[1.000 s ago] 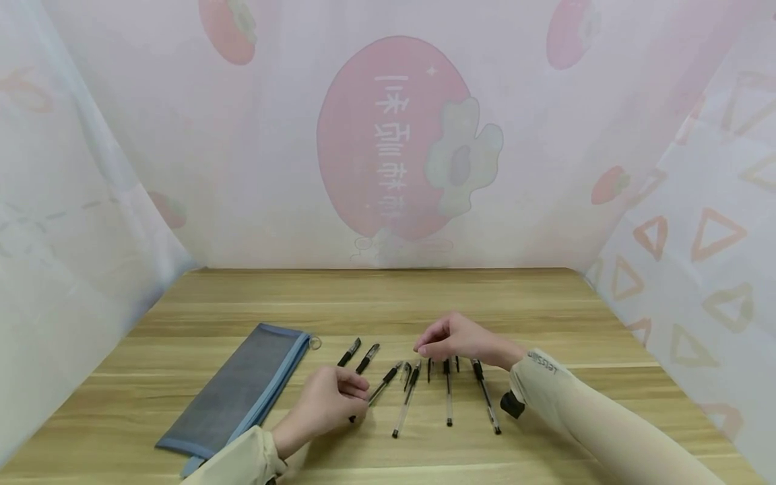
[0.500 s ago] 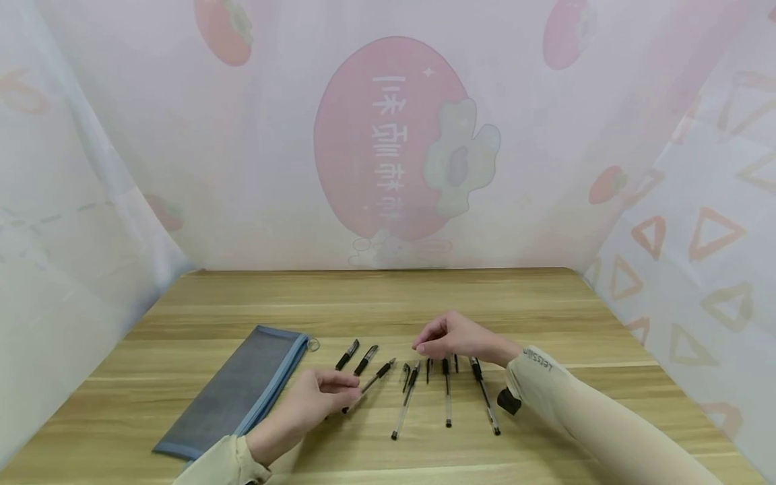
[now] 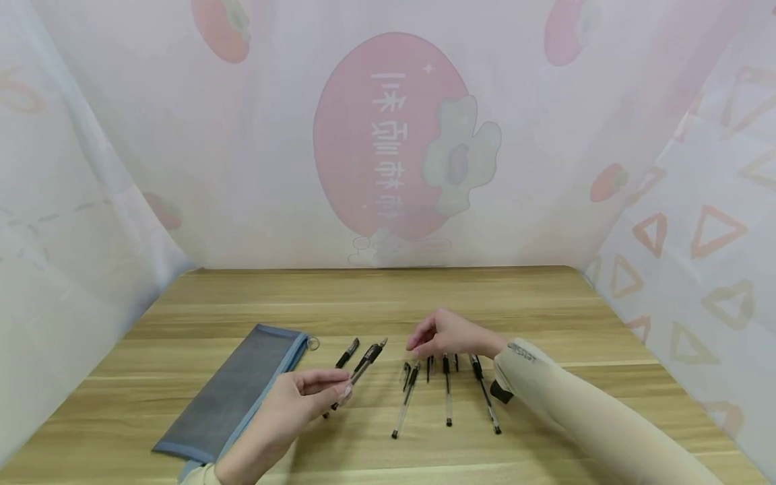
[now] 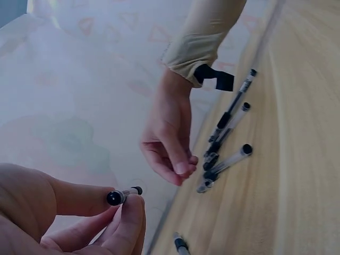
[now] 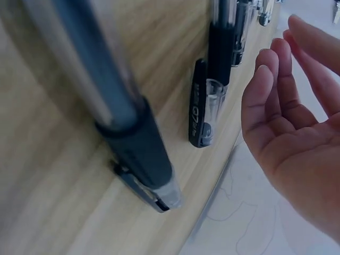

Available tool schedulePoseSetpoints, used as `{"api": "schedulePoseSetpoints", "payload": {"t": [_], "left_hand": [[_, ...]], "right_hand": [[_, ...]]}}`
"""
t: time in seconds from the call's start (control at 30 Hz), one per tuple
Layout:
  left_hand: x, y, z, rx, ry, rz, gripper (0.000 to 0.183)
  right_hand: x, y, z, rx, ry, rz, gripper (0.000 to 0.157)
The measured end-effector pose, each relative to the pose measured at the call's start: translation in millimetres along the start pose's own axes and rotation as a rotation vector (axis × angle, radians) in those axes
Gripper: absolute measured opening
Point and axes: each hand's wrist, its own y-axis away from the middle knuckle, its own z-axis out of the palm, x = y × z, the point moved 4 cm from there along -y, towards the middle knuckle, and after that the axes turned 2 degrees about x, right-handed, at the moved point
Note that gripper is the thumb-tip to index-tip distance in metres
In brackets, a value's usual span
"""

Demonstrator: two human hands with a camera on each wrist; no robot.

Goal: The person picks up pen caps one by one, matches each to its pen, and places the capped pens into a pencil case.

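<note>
My left hand (image 3: 297, 404) pinches a gel pen (image 3: 360, 371) between thumb and fingers, its bare tip pointing up and away to the right. In the left wrist view the pen (image 4: 115, 198) shows its black end towards me. My right hand (image 3: 451, 333) hovers over the far ends of the pens, fingers bent loosely; no object shows in it in the right wrist view (image 5: 297, 111). Beneath it lie several clear-barrelled pens with black grips, among them a middle pen (image 3: 448, 394) and a right pen (image 3: 487, 397). Clear caps with black clips, such as this cap (image 5: 204, 111), are near their grips.
A grey mesh zip pouch (image 3: 224, 391) with blue edging lies flat at the left, its ring pull at the far corner. Between pouch and left hand is a black-capped pen (image 3: 348, 352). Printed cloth (image 3: 273, 168) hangs behind the wooden table (image 3: 388, 296) and at both sides.
My left hand has moved left with the pen, lifting it so that it now overlaps the pens lying at the left. The right hand has shifted slightly left.
</note>
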Motion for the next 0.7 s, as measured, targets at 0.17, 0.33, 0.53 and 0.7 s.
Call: {"api": "schedulePoseSetpoints", "payload": {"t": [0.17,0.33,0.53,0.7], "left_hand": [[3.1,2.7,-1.6,0.005,0.041,-0.019,0.041],[3.2,3.9,-0.9,-0.006,0.039,-0.039,0.04],[4.2,4.7,-4.9,-0.014,0.054,-0.047,0.043],[3.2,2.9,-7.4,-0.011,0.066,-0.056,0.042]], "right_hand": [[-2,-7,3.5,-0.034,0.055,-0.028,0.012],[-2,-13,6.6,-0.079,0.076,-0.047,0.014],[-1,-18,9.6,-0.12,0.084,-0.091,0.015],[2,-21,11.9,-0.134,0.104,-0.102,0.013]]}}
